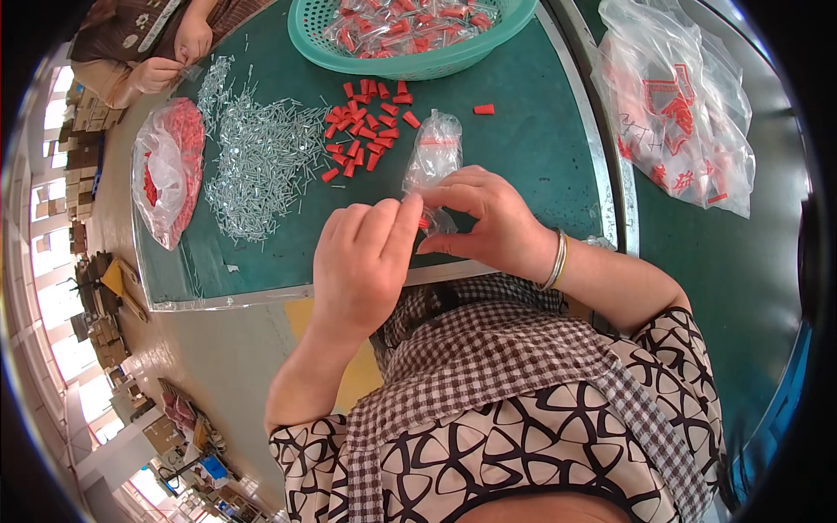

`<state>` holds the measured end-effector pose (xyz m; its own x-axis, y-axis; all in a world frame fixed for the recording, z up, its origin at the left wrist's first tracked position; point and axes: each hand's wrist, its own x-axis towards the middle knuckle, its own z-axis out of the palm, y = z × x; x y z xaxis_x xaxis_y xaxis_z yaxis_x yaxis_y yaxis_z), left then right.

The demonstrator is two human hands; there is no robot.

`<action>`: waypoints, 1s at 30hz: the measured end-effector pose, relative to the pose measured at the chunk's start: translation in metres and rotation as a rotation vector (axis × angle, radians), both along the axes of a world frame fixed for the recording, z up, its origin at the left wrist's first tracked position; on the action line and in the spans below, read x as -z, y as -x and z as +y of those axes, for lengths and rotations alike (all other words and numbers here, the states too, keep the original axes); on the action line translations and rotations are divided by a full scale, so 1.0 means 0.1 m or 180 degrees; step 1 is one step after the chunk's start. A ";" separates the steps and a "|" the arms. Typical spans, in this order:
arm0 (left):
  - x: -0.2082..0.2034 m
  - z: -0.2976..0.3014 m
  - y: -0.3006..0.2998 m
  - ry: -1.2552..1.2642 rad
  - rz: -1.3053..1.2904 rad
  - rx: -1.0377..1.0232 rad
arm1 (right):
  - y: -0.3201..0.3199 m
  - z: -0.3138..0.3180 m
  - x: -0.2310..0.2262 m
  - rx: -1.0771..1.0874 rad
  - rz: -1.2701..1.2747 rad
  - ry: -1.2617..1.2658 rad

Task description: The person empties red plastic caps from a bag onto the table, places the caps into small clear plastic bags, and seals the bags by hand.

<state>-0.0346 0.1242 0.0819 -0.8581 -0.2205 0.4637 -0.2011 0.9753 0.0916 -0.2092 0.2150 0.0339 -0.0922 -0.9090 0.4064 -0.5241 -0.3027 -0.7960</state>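
At the green worktop's (540,148) near edge, left hand (360,266) and right hand (497,222) both pinched a small clear bag (443,221), something red showing at it. Just beyond lay stacked clear bags (434,155); leftward, loose red plugs (362,125), then heaped screws (261,170). Bulging plastic sack (166,179) sat along the left edge. Teal basket (392,66), full, stood at the far edge.

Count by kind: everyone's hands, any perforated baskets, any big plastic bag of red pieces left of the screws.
Wearer's bare left hand and right hand: 2
Co-worker's bare hands: 2
Green perforated plastic basket: 1
Clear plastic bag of red pieces: 1
Total: 6
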 end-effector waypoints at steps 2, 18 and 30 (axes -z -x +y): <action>0.00 0.02 0.05 0.0059 -0.0242 0.0019 | 0.00 0.01 -0.02 -0.0148 -0.0409 -0.0351; 0.06 0.06 0.04 -0.1555 0.0334 -0.0106 | 0.03 0.01 -0.03 -0.0516 -0.1897 -0.1140; -0.14 0.01 0.03 -0.1317 0.0146 0.0100 | 0.11 0.02 -0.07 -0.1244 -0.1567 -0.0878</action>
